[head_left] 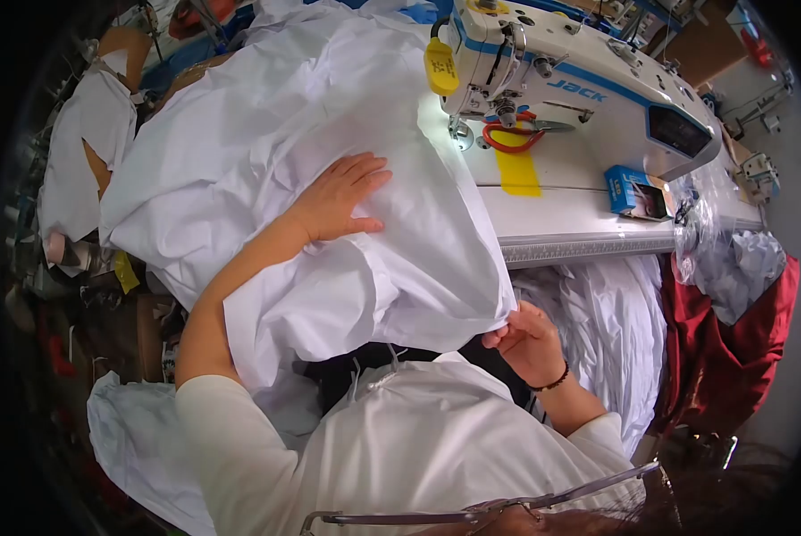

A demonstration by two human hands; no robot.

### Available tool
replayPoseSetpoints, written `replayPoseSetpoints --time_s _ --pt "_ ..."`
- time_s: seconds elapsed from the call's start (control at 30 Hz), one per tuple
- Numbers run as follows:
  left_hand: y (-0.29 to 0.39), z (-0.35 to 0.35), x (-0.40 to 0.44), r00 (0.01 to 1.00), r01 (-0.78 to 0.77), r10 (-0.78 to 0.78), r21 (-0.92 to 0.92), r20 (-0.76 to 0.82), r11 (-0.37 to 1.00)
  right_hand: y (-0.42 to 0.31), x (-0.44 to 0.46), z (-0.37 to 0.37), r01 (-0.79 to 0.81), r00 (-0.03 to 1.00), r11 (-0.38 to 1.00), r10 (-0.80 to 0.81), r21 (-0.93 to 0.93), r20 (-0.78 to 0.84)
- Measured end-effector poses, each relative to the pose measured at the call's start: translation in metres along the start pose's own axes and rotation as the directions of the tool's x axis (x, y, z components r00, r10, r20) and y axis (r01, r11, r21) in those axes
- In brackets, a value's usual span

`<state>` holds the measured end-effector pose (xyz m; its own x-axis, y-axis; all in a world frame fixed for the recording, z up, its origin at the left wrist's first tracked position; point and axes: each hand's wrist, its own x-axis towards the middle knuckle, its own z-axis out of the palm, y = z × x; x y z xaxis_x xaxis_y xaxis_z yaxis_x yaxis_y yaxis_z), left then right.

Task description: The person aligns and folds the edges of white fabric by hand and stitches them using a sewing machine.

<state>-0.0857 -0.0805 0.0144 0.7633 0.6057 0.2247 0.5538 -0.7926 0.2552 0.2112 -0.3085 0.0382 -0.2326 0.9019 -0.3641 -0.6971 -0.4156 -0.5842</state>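
A large piece of white fabric point(266, 152) spreads over the sewing table and drapes toward my lap. My left hand point(342, 198) lies flat on it with the fingers stretched out. At the table's front edge, my right hand point(530, 338) pinches the near corner of the same fabric, where a folded edge runs back toward the needle area. That long edge reaches the presser foot of the white sewing machine point(588, 89), lit by a small lamp. Whether the edge lies under the foot is hard to make out.
Red-handled scissors point(515, 134) and a yellow strip point(518, 171) lie under the machine arm. A small blue box point(638, 192) stands to the right. White cloth point(597, 330) and dark red cloth point(731, 348) hang below the table. A ruler strip point(597, 248) lines the front edge.
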Motion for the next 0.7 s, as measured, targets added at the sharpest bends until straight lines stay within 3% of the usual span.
replayPoseSetpoints --time_s 0.03,0.1,0.13,0.17,0.27,0.3,0.37,0.4,0.43,0.47,0.5,0.57,0.63,0.7 --pt "-0.008 -0.002 -0.002 0.994 -0.097 0.099 -0.038 0.052 0.995 0.0 0.004 -0.031 0.015 0.991 0.998 -0.022 0.055 0.133" --pt "-0.004 -0.016 0.001 0.986 -0.142 0.144 -0.027 0.078 0.989 -0.004 0.011 -0.059 0.072 0.976 0.977 -0.11 -0.199 -0.188" --pt "0.003 -0.02 0.002 0.988 -0.111 0.109 0.01 0.107 0.994 -0.005 0.015 -0.06 0.019 0.956 0.961 -0.098 -0.274 -0.277" --pt "0.008 -0.026 0.002 0.989 -0.07 0.063 0.049 0.135 0.996 -0.002 0.018 -0.058 0.024 0.956 0.96 -0.104 -0.28 -0.275" --pt "0.037 -0.035 0.013 0.975 -0.018 -0.001 0.083 0.224 0.996 0.03 0.035 -0.045 0.158 0.956 0.729 -0.281 -0.667 -0.081" --pt "0.051 -0.031 0.021 0.974 -0.018 -0.002 0.088 0.225 0.996 0.041 0.047 -0.046 0.161 0.956 0.73 -0.282 -0.664 -0.078" --pt "0.082 -0.021 0.036 0.948 0.194 -0.122 -0.232 0.293 0.953 0.06 0.072 -0.043 0.205 0.955 0.757 -0.293 -0.62 -0.042" --pt "0.093 -0.008 0.036 0.946 0.202 -0.128 -0.232 0.296 0.952 0.068 0.075 -0.035 0.166 0.97 0.847 -0.231 -0.505 -0.068" --pt "0.102 0.011 0.033 0.979 0.127 -0.073 -0.29 0.19 0.949 0.075 0.077 -0.028 0.121 0.982 0.917 -0.166 -0.379 -0.089" --pt "0.107 0.021 0.031 0.997 0.041 -0.016 -0.337 0.077 0.94 0.084 0.083 -0.03 0.196 0.969 0.933 -0.232 -0.303 -0.088" --pt "0.106 0.027 0.025 0.997 0.041 -0.015 -0.34 0.078 0.94 0.086 0.078 -0.035 0.195 0.969 0.933 -0.232 -0.303 -0.091" --pt "0.1 0.03 0.015 0.997 -0.028 0.021 -0.098 -0.073 0.995 0.076 0.064 -0.037 0.387 0.921 0.921 -0.388 -0.035 -0.042" --pt "0.101 0.027 0.011 1.0 0.008 -0.012 -0.152 -0.024 0.988 0.04 0.042 -0.01 0.28 0.952 0.957 -0.267 0.073 -0.152" --pt "0.107 0.022 0.012 0.998 -0.049 0.051 -0.06 0.038 0.997 0.029 0.046 -0.017 0.168 0.951 0.986 -0.16 0.008 -0.263"
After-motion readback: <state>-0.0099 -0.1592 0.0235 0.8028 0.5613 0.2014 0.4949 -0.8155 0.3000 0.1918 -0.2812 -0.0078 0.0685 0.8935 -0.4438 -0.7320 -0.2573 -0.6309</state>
